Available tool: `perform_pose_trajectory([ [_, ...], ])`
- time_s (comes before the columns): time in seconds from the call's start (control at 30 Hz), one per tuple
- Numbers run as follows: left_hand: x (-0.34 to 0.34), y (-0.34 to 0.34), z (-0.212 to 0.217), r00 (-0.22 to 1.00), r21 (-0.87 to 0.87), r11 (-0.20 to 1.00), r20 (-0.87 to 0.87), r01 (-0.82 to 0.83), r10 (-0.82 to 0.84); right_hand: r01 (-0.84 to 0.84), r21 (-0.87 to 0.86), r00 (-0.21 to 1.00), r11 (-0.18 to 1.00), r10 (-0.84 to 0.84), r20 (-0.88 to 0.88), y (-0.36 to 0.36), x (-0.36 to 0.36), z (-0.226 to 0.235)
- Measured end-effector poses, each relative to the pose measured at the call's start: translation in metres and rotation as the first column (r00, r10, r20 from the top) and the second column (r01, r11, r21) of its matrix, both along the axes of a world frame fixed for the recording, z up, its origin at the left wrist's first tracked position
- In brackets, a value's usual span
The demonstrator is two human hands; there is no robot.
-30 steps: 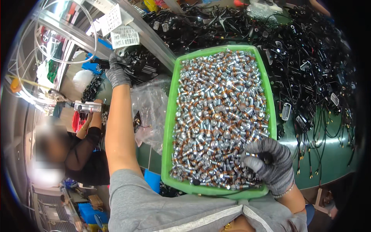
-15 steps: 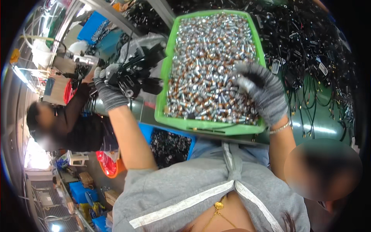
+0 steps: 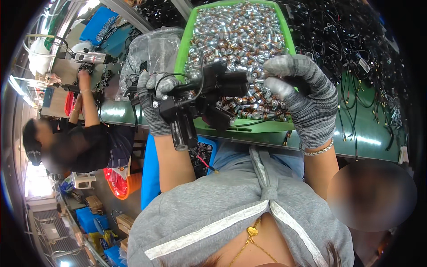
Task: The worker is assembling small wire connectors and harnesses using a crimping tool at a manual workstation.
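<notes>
My left hand, in a grey knit glove, is closed around a bunch of black plastic housings with thin black cables. The bunch reaches over the near left part of a green tray. Small silver metal cylinders with copper-coloured bands fill the tray. My right hand, gloved alike, hangs over the tray's right side. Its thumb and forefinger are bent toward each other in a pinch beside the housings' right end. Whatever lies between those fingertips blends with the cylinders behind.
A clear plastic bag lies left of the tray. Black parts and hanging cables cover the right of the green table. Below the table edge stands a blue bin. A person works at the left.
My left hand has brought the black housings rightward and nearer, over the tray's edge. My right hand has shifted slightly, still pinched. The view has shifted, and the co-worker's arms now reach forward.
</notes>
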State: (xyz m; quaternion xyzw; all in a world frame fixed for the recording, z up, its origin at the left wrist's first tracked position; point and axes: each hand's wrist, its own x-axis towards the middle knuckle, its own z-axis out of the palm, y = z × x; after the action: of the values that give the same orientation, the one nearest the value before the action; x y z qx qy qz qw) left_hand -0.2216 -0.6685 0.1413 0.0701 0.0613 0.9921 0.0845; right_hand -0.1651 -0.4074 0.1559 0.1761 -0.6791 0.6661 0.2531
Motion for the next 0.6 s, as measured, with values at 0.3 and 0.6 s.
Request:
perform_pose_trajectory([
  [0.3, -0.004, -0.009, -0.015, 0.996, -0.157, 0.986, 0.067, -0.051, 0.062, 0.014, 0.146, 0.997, 0.989, -0.003, -0.071, -0.004, -0.001, -0.016],
  [0.6, 0.0, 0.009, -0.01, 1.0, -0.028, 1.0, 0.003, -0.002, 0.002, -0.028, -0.235, 0.983, 0.972, 0.07, 0.172, -0.005, 0.0, -0.03],
])
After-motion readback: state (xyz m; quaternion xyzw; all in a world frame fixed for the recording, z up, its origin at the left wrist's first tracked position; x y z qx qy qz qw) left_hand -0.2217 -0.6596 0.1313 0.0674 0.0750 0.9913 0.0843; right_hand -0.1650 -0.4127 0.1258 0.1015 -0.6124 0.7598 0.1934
